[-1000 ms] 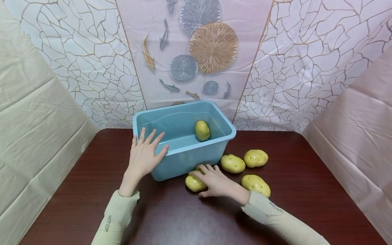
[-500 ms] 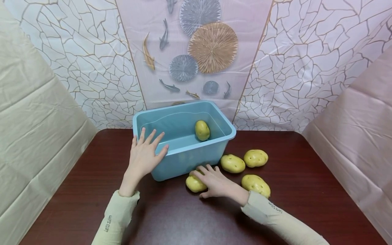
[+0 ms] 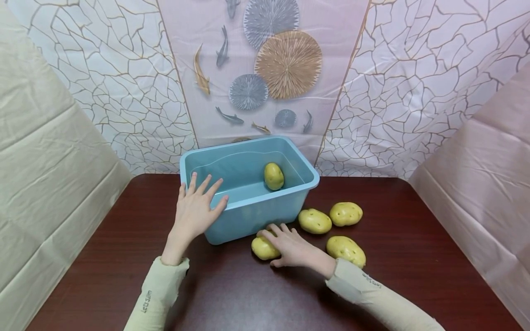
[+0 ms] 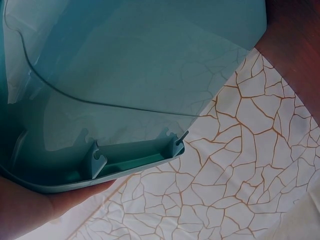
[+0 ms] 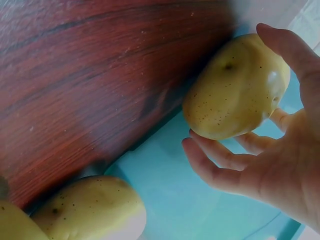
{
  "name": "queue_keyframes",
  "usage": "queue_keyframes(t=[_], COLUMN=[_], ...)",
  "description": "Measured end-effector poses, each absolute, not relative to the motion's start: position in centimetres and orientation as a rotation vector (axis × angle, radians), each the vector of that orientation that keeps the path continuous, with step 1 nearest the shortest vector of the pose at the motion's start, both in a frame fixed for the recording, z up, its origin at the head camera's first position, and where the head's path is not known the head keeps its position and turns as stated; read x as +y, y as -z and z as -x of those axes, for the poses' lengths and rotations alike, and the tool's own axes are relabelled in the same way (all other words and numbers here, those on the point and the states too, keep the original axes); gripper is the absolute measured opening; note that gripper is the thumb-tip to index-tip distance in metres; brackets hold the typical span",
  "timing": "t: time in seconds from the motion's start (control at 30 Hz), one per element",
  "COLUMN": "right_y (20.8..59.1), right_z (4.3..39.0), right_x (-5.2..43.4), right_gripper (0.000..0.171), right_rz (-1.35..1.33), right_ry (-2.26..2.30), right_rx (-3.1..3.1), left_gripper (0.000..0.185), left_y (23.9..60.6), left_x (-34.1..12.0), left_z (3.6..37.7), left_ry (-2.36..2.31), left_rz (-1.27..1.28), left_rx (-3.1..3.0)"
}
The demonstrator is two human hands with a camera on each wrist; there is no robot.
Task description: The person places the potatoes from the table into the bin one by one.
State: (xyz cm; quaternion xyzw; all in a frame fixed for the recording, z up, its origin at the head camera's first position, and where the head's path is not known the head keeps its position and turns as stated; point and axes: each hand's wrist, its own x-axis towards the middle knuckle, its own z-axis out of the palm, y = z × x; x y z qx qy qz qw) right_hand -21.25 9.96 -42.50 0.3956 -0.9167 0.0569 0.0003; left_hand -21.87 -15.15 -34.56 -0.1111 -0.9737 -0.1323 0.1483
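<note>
One potato (image 3: pixel 262 249) is in the R hand (image 3: pixel 296 248), down at table (image 3: pixel 232 294) level, just on the nr side of the blue tub (image 3: pixel 248 220). R grip: holding that potato, fingers curved over its top & far side, thumb on nr side; R wrist view has the potato btwn thumb & fingertips, but can't tell how firm the hold is. L hand (image 3: pixel 192 211): grip wide, fingers spread & pointing far, laid over the tub's nr-left corner; L wrist view shows the hand right up at the rim, pressure can't be told.

Tub sits approx. mid-table, toward the far side, turned a bit so its R end is farther off. Inside it, 2nd potato (image 3: pixel 273 176) is nr the R end, long axis pointing roughly far.

Other 3 are on the table, R side: 3rd potato (image 3: pixel 314 221) just beside tub's nr-right corner; 4th potato (image 3: pixel 346 214) close by it, a bit farther R; 5th potato (image 3: pixel 346 248) nearer, partly hidden by the R sleeve (image 3: pixel 352 282).

Table = dark red-brown, wood-grain look. Behind: printed cloth (image 3: pixel 287 64) w/ fish & round motifs in ctr., cracked-line pattern either side. Beige cloth (image 3: pixel 54 151) along L, more along R.
</note>
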Motion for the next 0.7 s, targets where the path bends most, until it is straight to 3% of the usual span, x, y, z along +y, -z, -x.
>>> queue_keyframes(t=[0.7], right_y=[42.63], right_z=[21.08], right_x=[9.77], right_gripper=[0.06], right_rz=[-1.247], right_ry=[-0.228], right_rx=[-2.832], left_gripper=[0.056], left_y=[34.51], left_x=[-15.13], left_z=[21.85], left_ry=[0.385], left_rz=[0.314], left_rx=[-2.791])
